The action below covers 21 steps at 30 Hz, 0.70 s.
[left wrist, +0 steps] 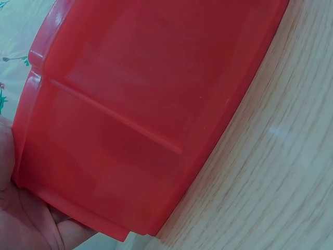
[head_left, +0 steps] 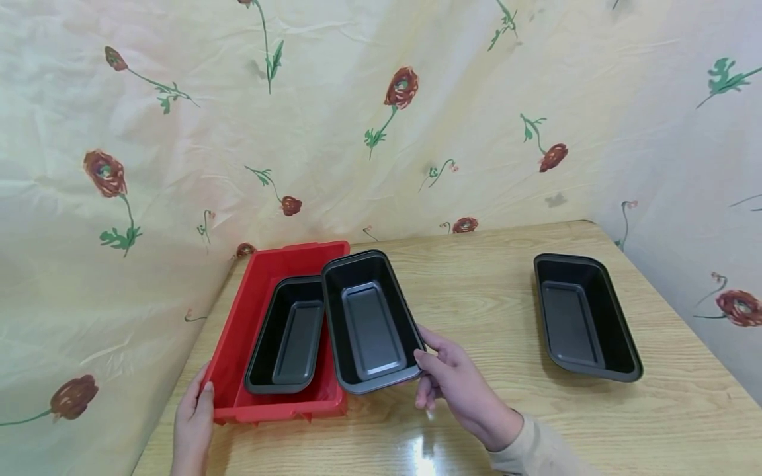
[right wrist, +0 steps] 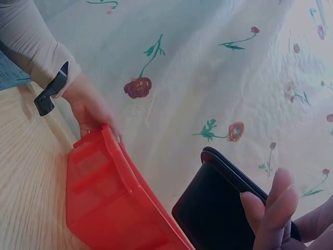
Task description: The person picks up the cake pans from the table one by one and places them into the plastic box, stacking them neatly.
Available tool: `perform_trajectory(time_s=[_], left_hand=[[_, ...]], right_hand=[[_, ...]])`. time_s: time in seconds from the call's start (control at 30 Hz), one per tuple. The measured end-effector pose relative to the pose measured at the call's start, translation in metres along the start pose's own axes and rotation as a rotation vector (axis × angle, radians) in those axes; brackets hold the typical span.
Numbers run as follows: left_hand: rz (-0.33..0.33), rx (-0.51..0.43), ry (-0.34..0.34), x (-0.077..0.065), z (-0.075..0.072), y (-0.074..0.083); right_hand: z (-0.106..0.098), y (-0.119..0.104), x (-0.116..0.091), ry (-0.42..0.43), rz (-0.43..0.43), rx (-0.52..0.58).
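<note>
A red plastic bin [head_left: 238,330] stands at the left of the table, and my left hand [head_left: 193,420] grips its near left corner. In the left wrist view that hand [left wrist: 31,219] holds the rim of the bin [left wrist: 119,120]. Inside the bin lies one black loaf pan [head_left: 297,344]. My right hand [head_left: 455,387] pinches the near right corner of a second loaf pan [head_left: 372,324], raised and tilted over the bin's right side. The right wrist view shows this pan's dark outer side [right wrist: 213,208] beside the bin [right wrist: 114,192], with my right fingers [right wrist: 281,203] at its rim.
A third black loaf pan [head_left: 586,317] sits on the right part of the wooden table [head_left: 476,291]. A flowered cloth [head_left: 333,132] hangs behind the table and along its sides.
</note>
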State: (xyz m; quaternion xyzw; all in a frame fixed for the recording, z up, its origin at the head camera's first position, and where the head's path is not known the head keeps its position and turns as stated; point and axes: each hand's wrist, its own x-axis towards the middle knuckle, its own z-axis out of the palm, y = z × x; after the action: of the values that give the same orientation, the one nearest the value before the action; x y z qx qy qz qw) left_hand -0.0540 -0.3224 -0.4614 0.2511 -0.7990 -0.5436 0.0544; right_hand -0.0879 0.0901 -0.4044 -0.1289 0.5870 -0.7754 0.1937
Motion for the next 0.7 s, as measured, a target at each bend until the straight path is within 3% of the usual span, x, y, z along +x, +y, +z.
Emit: perform_trajectory(time_s=[0.7], left_hand=[[-0.002, 0.010, 0.004, -0.001, 0.000, 0.001]], right_hand=[[0.013, 0.003, 0.014, -0.007, 0.008, 0.029]])
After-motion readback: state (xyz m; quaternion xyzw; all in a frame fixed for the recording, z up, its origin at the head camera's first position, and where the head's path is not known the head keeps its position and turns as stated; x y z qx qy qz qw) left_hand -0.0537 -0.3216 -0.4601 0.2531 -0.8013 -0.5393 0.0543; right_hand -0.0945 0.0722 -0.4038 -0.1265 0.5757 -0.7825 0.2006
